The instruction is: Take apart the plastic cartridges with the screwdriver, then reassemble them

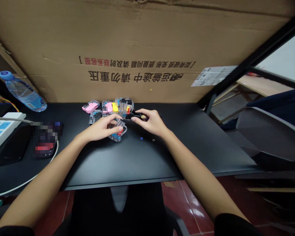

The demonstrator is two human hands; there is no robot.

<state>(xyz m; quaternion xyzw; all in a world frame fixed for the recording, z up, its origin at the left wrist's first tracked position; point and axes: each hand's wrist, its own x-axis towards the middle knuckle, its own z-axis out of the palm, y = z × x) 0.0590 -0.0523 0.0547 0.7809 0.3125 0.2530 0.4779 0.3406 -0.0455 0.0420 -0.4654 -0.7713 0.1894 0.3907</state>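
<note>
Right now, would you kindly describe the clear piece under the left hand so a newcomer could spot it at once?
A large cardboard carton stands behind the black desk. Before it lies a row of clear plastic pieces with pink and yellow parts. The clear piece meant, showing red and blue, lies apart from them under the fingers of the left hand.

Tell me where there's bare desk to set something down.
The widest bare stretch of black desk lies right of the right hand, past two small bits. Another patch sits in front of the left hand, between the forearms. It's crowded behind the hands, where clear pink and yellow plastic pieces bunch, and far left by the power strip.
</note>
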